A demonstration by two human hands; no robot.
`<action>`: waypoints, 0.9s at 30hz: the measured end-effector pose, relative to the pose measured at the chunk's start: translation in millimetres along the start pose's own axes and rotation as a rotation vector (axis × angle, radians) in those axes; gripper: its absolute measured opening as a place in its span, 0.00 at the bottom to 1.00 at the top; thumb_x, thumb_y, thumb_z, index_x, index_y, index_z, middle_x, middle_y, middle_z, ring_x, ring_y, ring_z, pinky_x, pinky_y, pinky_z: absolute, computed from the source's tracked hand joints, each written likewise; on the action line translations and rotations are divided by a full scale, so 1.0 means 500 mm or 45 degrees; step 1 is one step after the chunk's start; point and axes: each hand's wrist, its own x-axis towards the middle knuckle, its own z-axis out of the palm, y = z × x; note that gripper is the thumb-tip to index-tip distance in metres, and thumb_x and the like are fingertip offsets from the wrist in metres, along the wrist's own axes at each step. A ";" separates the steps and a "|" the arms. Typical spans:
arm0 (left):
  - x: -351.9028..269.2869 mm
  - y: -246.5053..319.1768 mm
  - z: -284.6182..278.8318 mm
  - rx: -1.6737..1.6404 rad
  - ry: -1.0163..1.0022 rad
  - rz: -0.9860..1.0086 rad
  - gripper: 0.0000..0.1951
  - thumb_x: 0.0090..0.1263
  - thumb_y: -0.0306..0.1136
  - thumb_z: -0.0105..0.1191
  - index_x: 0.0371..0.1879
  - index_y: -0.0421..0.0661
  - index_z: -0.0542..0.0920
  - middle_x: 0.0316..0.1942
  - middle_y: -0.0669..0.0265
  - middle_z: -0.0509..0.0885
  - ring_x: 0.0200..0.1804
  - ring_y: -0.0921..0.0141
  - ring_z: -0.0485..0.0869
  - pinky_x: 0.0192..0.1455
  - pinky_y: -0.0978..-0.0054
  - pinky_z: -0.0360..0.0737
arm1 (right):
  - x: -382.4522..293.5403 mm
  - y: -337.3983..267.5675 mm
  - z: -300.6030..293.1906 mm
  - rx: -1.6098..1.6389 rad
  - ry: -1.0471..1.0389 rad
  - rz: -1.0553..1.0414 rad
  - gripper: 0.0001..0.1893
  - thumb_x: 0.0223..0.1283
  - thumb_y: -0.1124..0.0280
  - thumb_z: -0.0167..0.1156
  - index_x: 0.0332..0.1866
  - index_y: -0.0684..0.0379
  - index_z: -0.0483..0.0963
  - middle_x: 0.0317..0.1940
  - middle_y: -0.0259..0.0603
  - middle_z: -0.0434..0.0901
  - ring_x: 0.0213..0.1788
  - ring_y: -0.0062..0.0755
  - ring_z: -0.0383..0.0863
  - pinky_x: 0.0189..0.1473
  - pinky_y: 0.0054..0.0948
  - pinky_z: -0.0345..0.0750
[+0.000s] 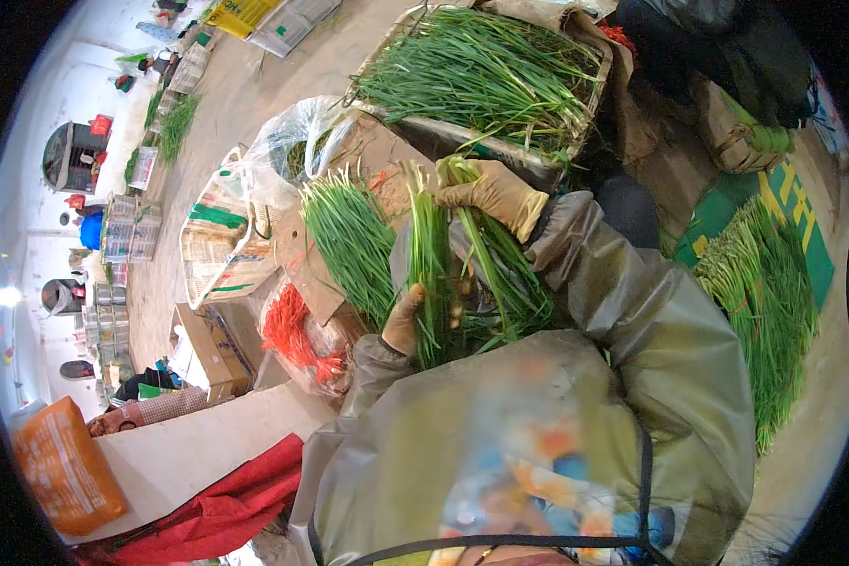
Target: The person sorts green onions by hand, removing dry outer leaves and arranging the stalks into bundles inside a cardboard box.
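My left hand [405, 320], in a tan glove, is wrapped round a bunch of green chives [430, 258] held upright, pale stem ends at the top. Close by on the right, my gloved right hand [494, 194] grips a smaller bunch of chives [499, 265], whose leaves hang down over my lap. Its fingertips are near the top of the left bunch; whether they touch it is unclear. A loose pile of chives [347, 244] lies on a brown board [389, 152] to the left of my hands.
Beyond my hands stands a crate [453, 131] heaped with chives [481, 74]. Red ties [288, 322] lie in plastic at left, near a cardboard box [226, 354] and a woven bag [219, 244]. Tied chives [757, 304] rest on a green mat [813, 247] at right.
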 end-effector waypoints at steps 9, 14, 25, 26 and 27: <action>0.044 0.042 -0.001 0.081 0.195 0.094 0.13 0.56 0.36 0.59 0.34 0.42 0.76 0.25 0.64 0.78 0.23 0.71 0.77 0.25 0.76 0.74 | -0.014 0.002 -0.019 -0.400 0.048 -0.040 0.12 0.47 0.69 0.65 0.38 0.61 0.76 0.30 0.32 0.78 0.30 0.18 0.74 0.35 0.21 0.71; 0.026 0.058 0.024 0.348 0.165 0.074 0.13 0.57 0.38 0.58 0.33 0.43 0.74 0.23 0.65 0.77 0.19 0.72 0.74 0.22 0.78 0.72 | -0.032 -0.011 -0.037 -0.090 -0.160 0.024 0.10 0.49 0.75 0.61 0.36 0.62 0.70 0.23 0.30 0.72 0.23 0.17 0.69 0.26 0.16 0.66; 0.006 0.039 -0.026 0.216 -0.290 0.121 0.20 0.54 0.38 0.61 0.42 0.40 0.73 0.21 0.65 0.75 0.17 0.73 0.72 0.18 0.78 0.69 | -0.084 0.009 -0.004 0.140 0.040 -0.041 0.10 0.44 0.72 0.58 0.33 0.63 0.70 0.17 0.30 0.68 0.18 0.19 0.66 0.24 0.17 0.65; -0.002 0.032 -0.030 0.144 -0.259 0.138 0.23 0.54 0.38 0.60 0.47 0.41 0.71 0.20 0.66 0.74 0.16 0.72 0.71 0.21 0.74 0.70 | -0.084 0.015 -0.021 0.210 0.017 0.015 0.10 0.45 0.73 0.59 0.34 0.62 0.71 0.18 0.30 0.69 0.19 0.19 0.67 0.24 0.19 0.67; -0.011 0.031 -0.023 0.138 -0.263 0.149 0.23 0.54 0.38 0.60 0.47 0.41 0.71 0.20 0.66 0.74 0.16 0.72 0.71 0.21 0.74 0.70 | -0.098 -0.004 -0.004 0.417 0.235 -0.157 0.10 0.46 0.72 0.60 0.34 0.61 0.72 0.17 0.30 0.69 0.19 0.20 0.68 0.24 0.20 0.68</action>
